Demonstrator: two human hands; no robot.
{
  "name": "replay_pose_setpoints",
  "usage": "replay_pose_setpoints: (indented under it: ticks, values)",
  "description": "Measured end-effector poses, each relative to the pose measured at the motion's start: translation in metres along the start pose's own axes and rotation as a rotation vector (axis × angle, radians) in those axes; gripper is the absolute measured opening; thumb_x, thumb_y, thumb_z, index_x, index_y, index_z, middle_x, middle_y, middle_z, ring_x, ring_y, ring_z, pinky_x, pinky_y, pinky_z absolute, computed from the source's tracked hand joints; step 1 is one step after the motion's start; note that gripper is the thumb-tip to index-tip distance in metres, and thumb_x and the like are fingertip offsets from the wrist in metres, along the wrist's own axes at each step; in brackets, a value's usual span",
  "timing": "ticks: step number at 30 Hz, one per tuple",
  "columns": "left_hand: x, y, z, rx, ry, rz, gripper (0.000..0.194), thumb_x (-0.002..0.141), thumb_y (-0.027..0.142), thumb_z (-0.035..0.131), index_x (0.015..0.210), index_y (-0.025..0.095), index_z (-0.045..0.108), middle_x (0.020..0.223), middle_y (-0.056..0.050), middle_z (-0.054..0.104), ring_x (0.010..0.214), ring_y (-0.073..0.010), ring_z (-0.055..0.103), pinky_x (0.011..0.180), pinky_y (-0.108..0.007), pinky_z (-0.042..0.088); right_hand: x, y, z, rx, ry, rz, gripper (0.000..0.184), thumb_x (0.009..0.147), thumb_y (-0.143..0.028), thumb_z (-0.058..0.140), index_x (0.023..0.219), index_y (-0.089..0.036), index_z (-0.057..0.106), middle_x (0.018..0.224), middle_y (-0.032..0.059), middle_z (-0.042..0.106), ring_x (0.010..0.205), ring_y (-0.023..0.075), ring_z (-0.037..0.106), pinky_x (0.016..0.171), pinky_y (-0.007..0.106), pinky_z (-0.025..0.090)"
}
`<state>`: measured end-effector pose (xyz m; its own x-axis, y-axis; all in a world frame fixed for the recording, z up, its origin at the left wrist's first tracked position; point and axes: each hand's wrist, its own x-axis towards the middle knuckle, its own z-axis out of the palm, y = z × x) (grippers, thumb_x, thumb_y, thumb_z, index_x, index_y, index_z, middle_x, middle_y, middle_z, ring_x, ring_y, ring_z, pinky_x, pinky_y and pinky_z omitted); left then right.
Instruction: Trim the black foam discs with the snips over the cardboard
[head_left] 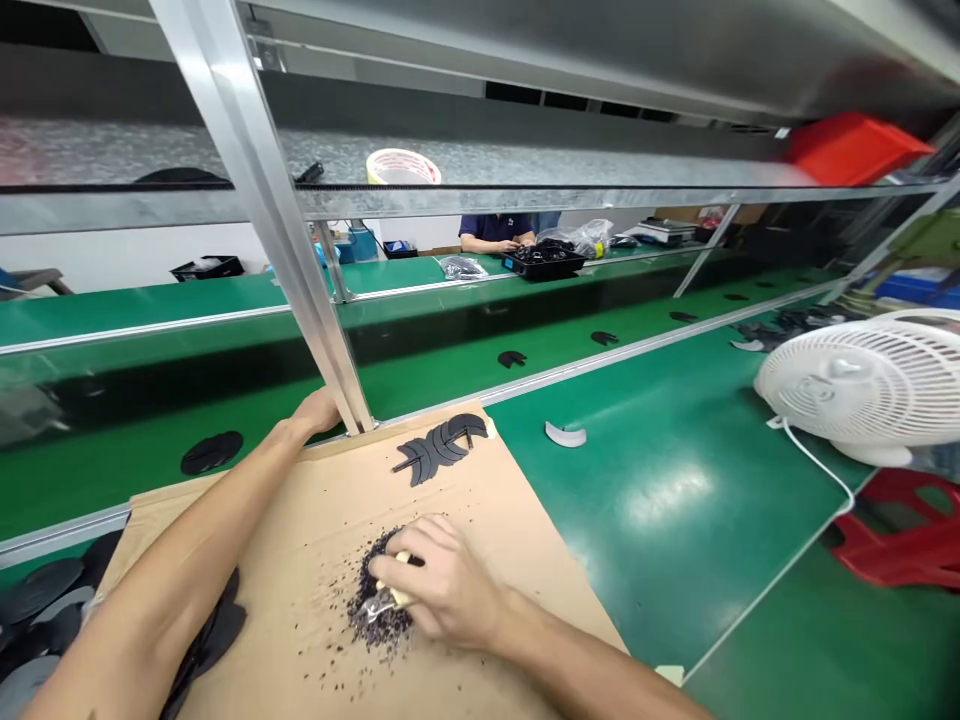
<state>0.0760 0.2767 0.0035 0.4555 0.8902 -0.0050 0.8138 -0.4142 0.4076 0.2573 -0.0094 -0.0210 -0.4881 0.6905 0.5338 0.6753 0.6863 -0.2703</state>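
Note:
In my right hand [450,590] is a pair of small nippers [377,603] with pale yellow handles; my fingers are wrapped round them. Their metal jaws point left, over a heap of tiny black scraps [371,630] on a sheet of brown cardboard [300,570]. My left hand [319,410] reaches out over the far edge of the cardboard to the green conveyor belt. The metal post partly covers it, so its fingers and anything in them are hidden. Several black curved plastic parts [439,448] lie in an overlapping row at the cardboard's far right corner.
Black curved pieces [512,358] lie along the green belt [420,375], and a dark stack [212,453] sits left. A metal post [262,200] rises ahead. At right are a grey curved piece [565,435] and a white fan [862,380]. A person [495,230] sits beyond.

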Motion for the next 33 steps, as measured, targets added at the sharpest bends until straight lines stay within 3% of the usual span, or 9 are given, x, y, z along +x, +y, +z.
replay_pose_setpoints:
  ticks: [6, 11, 12, 14, 16, 20, 23, 28, 33]
  values:
    - [-0.065, -0.021, -0.056, 0.188, 0.131, -0.119, 0.009, 0.084, 0.025, 0.046, 0.081, 0.019, 0.052, 0.08, -0.014, 0.067, 0.085, -0.0337, 0.069, 0.075, -0.039, 0.051, 0.011, -0.005, 0.0, 0.29, 0.265, 0.162, 0.013, 0.094, -0.018, 0.052, 0.086, -0.02, 0.061, 0.073, 0.0022, 0.06, 0.065, 0.0151, 0.053, 0.062, 0.027, 0.045]
    - [-0.133, -0.015, -0.095, 0.16, 0.107, -0.087, 0.016, 0.092, 0.034, 0.051, 0.095, 0.018, 0.054, 0.09, -0.006, 0.067, 0.088, -0.021, 0.066, 0.083, -0.029, 0.051, 0.025, -0.012, -0.011, 0.569, 0.327, 0.361, 0.016, 0.099, -0.032, 0.056, 0.101, -0.019, 0.065, 0.092, 0.0073, 0.066, 0.081, 0.0194, 0.063, 0.076, 0.032, 0.052]
    - [-0.15, -0.008, -0.095, 0.101, 0.094, -0.04, 0.02, 0.094, 0.037, 0.051, 0.097, 0.018, 0.054, 0.092, -0.005, 0.067, 0.087, -0.0175, 0.065, 0.082, -0.026, 0.051, 0.028, -0.012, -0.013, 0.623, 0.328, 0.402, 0.02, 0.097, -0.036, 0.059, 0.107, -0.02, 0.066, 0.094, 0.0074, 0.066, 0.08, 0.0195, 0.063, 0.076, 0.033, 0.053]
    - [-0.186, 0.012, -0.085, -0.28, 0.071, 0.236, 0.025, 0.096, 0.04, 0.054, 0.098, 0.016, 0.055, 0.091, -0.006, 0.066, 0.083, -0.0158, 0.065, 0.077, -0.025, 0.053, 0.034, -0.013, -0.017, 0.785, 0.265, 0.548, 0.037, 0.092, -0.043, 0.067, 0.122, -0.021, 0.064, 0.088, 0.0037, 0.064, 0.071, 0.0173, 0.06, 0.073, 0.033, 0.053]
    - [-0.221, 0.037, -0.066, -0.49, 0.022, 0.392, 0.021, 0.098, 0.036, 0.057, 0.099, 0.016, 0.058, 0.091, -0.006, 0.067, 0.084, -0.0146, 0.066, 0.079, -0.025, 0.053, 0.037, -0.015, -0.018, 0.955, 0.111, 0.608, 0.048, 0.086, -0.048, 0.072, 0.126, -0.022, 0.063, 0.077, 0.0, 0.061, 0.067, 0.017, 0.058, 0.069, 0.032, 0.053]
    - [-0.267, 0.068, -0.034, -0.58, -0.109, 0.536, 0.014, 0.098, 0.026, 0.058, 0.103, 0.013, 0.063, 0.1, -0.013, 0.071, 0.097, -0.0184, 0.068, 0.089, -0.029, 0.054, 0.04, -0.025, -0.018, 1.137, -0.202, 0.583, 0.045, 0.076, -0.06, 0.078, 0.092, -0.019, 0.068, 0.073, 0.0011, 0.062, 0.067, 0.0179, 0.058, 0.064, 0.029, 0.052]
    - [-0.274, 0.048, -0.042, -0.402, -0.157, 0.46, 0.02, 0.1, 0.031, 0.056, 0.103, 0.013, 0.064, 0.1, -0.013, 0.07, 0.096, -0.0192, 0.068, 0.088, -0.029, 0.054, 0.04, -0.03, -0.016, 1.121, -0.258, 0.615, 0.049, 0.074, -0.066, 0.076, 0.081, -0.019, 0.065, 0.073, 0.0018, 0.062, 0.068, 0.0185, 0.058, 0.064, 0.029, 0.052]
    - [-0.28, -0.024, -0.084, 0.291, -0.095, 0.006, 0.033, 0.097, 0.043, 0.059, 0.112, 0.015, 0.063, 0.113, -0.014, 0.065, 0.109, -0.0277, 0.062, 0.095, -0.038, 0.05, 0.042, -0.023, -0.011, 1.012, -0.099, 0.79, 0.056, 0.065, -0.068, 0.079, 0.088, -0.019, 0.068, 0.081, 0.0048, 0.066, 0.078, 0.0242, 0.064, 0.075, 0.035, 0.055]
    - [-0.305, -0.052, -0.077, 0.3, -0.184, -0.086, 0.06, 0.09, 0.051, 0.067, 0.136, 0.016, 0.051, 0.138, -0.018, 0.056, 0.126, -0.0319, 0.056, 0.104, -0.042, 0.048, 0.043, -0.014, -0.005, 0.929, 0.02, 0.849, 0.061, 0.064, -0.07, 0.078, 0.093, -0.017, 0.07, 0.085, 0.0072, 0.069, 0.083, 0.0267, 0.066, 0.077, 0.037, 0.056]
